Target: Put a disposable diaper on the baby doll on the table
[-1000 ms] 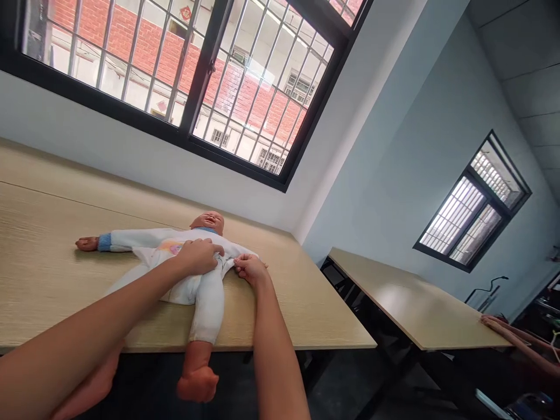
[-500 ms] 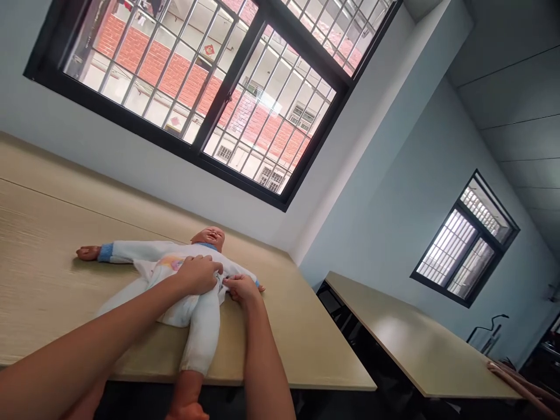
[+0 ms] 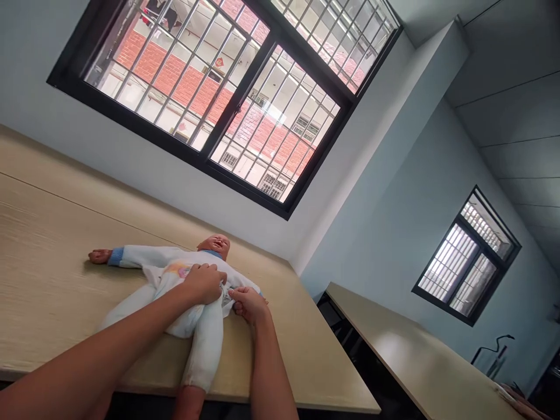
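Observation:
A baby doll [image 3: 216, 245] lies on its back on the pale wooden table, head toward the window wall. It wears a white top [image 3: 160, 256] with blue collar and cuffs and a coloured print on the front, and white trousers [image 3: 205, 347]. At the doll's waist, my left hand [image 3: 205, 284] is closed on the white cloth, its fingertips partly hidden. Just beside it, my right hand [image 3: 248, 302] pinches the edge of the cloth at the doll's side. One doll leg hangs past the table's front edge.
The table [image 3: 52, 280] stands against the wall under a large barred window [image 3: 205, 157]. Across a dark gap on the right is a second table [image 3: 394, 344], with another person's hand [image 3: 507, 394] at its far end. A black bent-neck stand [image 3: 494, 350] rises behind it.
The view has shifted slightly, so the scene sits lower and a little to the right. Both hands stay at the doll's waist; the right fingers have shifted slightly along the cloth.

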A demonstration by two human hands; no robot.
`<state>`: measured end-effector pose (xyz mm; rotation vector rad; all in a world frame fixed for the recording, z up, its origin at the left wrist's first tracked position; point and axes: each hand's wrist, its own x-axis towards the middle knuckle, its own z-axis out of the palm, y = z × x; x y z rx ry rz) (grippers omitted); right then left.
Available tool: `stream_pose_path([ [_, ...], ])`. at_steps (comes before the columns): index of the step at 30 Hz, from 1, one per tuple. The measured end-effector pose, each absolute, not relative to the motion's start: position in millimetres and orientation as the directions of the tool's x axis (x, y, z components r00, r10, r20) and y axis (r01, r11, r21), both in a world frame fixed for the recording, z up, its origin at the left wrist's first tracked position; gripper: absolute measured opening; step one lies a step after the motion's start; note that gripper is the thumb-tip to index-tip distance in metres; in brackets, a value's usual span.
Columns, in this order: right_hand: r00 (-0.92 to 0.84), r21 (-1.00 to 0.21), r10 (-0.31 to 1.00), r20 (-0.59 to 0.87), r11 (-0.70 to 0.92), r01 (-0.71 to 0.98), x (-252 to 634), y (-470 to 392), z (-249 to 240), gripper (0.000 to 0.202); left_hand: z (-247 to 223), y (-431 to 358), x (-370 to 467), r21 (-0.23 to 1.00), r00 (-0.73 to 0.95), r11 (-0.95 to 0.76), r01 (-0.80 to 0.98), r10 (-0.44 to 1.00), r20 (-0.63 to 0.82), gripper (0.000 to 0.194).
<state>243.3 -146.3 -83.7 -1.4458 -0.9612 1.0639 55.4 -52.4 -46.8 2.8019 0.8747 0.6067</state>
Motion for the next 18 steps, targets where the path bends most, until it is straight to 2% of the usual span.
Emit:
stream_pose_path([
  [6, 0.372, -0.998, 0.928, -0.025, -0.042, 0.040, 245, -145, -85, 0.042, -45, -54, 54, 0.263, 0.748, -0.818, 0.512, 0.575, 0.331, 0.042],
  [14, 0.326, -0.995, 0.945, 0.017, 0.047, -0.085, 247, -151, -83, 0.045, -42, -59, 50, 0.274, 0.751, -0.821, 0.501, 0.570, 0.334, 0.042],
  [18, 0.299, -0.993, 0.954, 0.008, 0.043, -0.111, 245, -155, -81, 0.044, -41, -62, 50, 0.266, 0.751, -0.821, 0.505, 0.570, 0.333, 0.042],
])
